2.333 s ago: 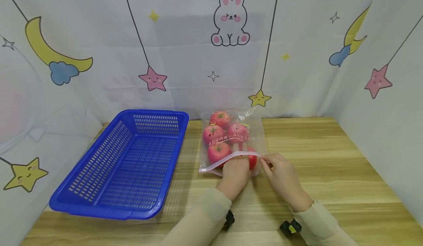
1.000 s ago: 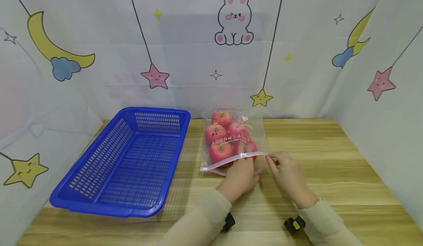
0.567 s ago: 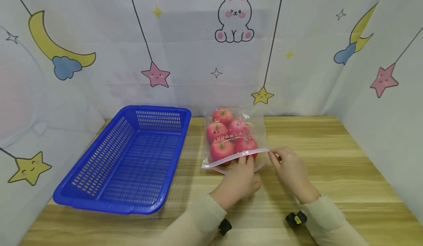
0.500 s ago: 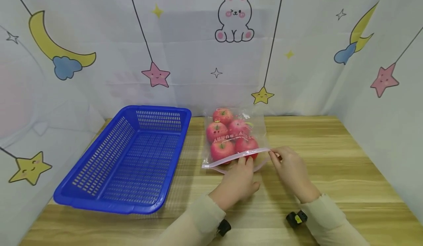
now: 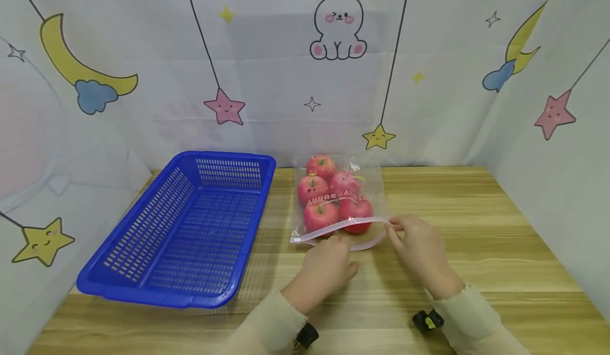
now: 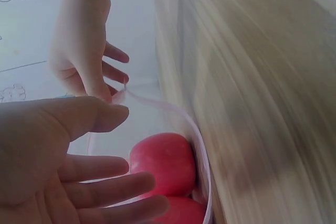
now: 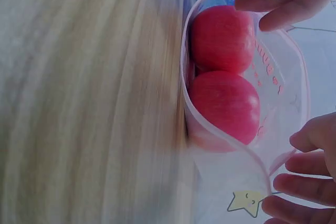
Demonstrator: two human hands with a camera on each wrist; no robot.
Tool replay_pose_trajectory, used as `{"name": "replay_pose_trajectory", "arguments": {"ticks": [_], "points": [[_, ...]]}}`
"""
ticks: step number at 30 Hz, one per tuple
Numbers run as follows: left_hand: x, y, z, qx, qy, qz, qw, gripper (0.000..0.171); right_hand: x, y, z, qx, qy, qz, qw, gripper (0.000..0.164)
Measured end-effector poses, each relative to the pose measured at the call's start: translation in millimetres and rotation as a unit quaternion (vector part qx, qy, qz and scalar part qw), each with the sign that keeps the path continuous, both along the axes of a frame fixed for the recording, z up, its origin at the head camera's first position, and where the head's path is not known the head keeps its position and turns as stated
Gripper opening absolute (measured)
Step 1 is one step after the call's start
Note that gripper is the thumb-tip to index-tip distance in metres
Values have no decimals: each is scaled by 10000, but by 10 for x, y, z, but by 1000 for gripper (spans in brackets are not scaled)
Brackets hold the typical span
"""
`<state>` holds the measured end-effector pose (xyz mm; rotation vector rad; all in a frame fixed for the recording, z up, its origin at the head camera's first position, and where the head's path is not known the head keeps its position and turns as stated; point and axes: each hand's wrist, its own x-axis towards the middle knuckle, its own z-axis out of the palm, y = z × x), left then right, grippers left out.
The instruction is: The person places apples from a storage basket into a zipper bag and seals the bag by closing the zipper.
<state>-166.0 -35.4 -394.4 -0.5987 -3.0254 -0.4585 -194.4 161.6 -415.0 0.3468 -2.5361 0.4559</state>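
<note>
A clear zip bag (image 5: 376,185) with a pink closure strip and printed lettering lies on the wooden table, holding several red apples (image 5: 355,212). Its mouth gapes toward me, and two apples (image 7: 226,98) show just inside it in the right wrist view. My right hand (image 5: 421,251) pinches the bag's right corner at the strip between thumb and fingers. At the mouth's left part is my left hand (image 5: 321,270), its fingertips beside the strip. The left wrist view shows its fingers (image 6: 110,190) extended and apart, with nothing in them.
To the left of the bag stands a blue plastic basket (image 5: 173,299) with slotted walls and nothing inside. A white printed curtain (image 5: 271,69) hangs behind the table (image 5: 452,201) and along both sides.
My left hand, earlier reaching into the bag over the front right apple, has drawn back out and shifted left along the mouth. The right hand keeps its pinch on the corner.
</note>
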Motion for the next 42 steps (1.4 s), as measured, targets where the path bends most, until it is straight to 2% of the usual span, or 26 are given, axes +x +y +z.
{"name": "replay_pose_trajectory", "arguments": {"ticks": [6, 9, 13, 18, 25, 32, 37, 42], "points": [[53, -155, -3, -148, 381, 188, 9990, 29, 59, -53, 19, 188, -18, 57, 9998, 26], [82, -225, -11, -130, 609, 276, 9977, 27, 89, -93, 11, 218, 124, 181, 9995, 27], [124, -315, -39, -31, 926, 457, 9946, 25, 114, -149, -24, 325, 615, 392, 9968, 29], [134, -418, -107, 57, 1268, 636, 9899, 29, 114, -220, -65, 478, 1359, 678, 9872, 30], [96, -520, -166, 339, 1219, 976, 9871, 29, 118, -381, -5, 517, 1703, 1244, 9761, 30], [65, -611, -220, 494, 1219, 1345, 9821, 29, 125, -582, -14, 514, 1751, 1708, 9683, 34], [39, -662, -238, 389, 1071, 1419, 9833, 33, 132, -733, -13, 489, 1764, 1958, 9634, 34], [3, -694, -263, 270, 1092, 1424, 9834, 32, 114, -888, -9, 585, 1738, 2138, 9595, 29]]}}
